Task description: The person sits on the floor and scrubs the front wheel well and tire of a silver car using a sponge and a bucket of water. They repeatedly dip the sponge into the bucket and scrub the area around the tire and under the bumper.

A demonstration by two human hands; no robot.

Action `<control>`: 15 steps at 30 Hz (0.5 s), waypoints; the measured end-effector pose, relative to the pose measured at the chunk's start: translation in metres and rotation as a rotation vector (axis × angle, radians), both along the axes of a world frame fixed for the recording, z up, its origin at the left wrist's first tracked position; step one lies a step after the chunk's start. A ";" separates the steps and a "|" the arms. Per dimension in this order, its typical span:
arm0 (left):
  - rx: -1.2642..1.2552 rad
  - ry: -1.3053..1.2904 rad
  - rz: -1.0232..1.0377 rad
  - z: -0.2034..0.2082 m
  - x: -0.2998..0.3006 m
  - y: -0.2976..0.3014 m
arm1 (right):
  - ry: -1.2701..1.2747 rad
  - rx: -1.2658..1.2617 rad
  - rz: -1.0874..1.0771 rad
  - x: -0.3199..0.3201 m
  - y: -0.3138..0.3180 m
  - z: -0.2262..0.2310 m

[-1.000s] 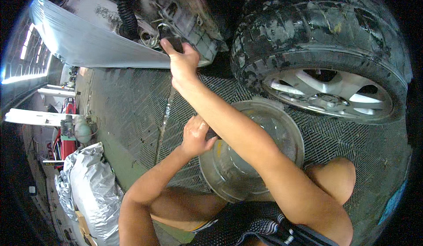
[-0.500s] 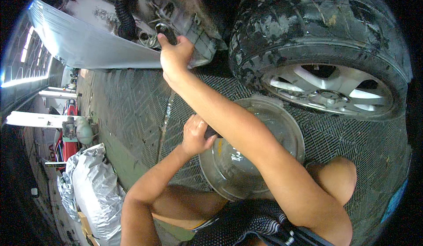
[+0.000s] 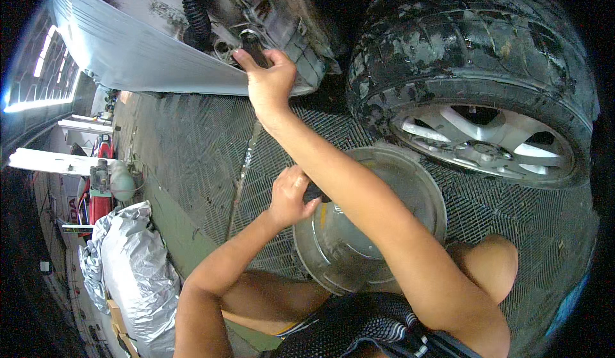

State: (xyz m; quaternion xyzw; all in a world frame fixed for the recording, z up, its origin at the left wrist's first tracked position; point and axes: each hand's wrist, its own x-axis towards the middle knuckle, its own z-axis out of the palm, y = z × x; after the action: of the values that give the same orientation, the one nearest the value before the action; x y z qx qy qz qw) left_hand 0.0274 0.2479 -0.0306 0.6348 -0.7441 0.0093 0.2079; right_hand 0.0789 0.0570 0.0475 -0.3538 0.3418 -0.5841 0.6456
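My right hand reaches up to the underside of a silver car bumper. Thumb and fingers close around a short dark piece, whose far end meets a round metallic opening in the grey housing; its exact kind is unclear. Lower down, beside my right forearm, my left hand is closed on a small dark object, partly covered by the fingers and forearm. Beneath it lies a wide round grey basin with a shiny inside, in front of my knees.
A wet, dirty tyre on a silver alloy wheel stands at the right. Ribbed dark matting covers the floor. A black corrugated hose hangs beside the housing. Silver crumpled sheeting and a red machine are at the left.
The whole view has shifted slightly, so the car, wheel and basin sit a little further right. Both hands keep their grips, and my right hand stays at the housing.
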 end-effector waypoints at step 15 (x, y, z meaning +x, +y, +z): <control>-0.004 -0.008 -0.001 -0.001 -0.002 0.005 | 0.202 -0.036 -0.259 -0.006 -0.005 0.025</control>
State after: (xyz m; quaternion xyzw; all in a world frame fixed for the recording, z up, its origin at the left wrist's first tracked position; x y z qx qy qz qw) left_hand 0.0249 0.2528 -0.0317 0.6340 -0.7452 0.0130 0.2063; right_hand 0.0733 0.0520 0.0721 -0.3753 0.4373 -0.6300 0.5206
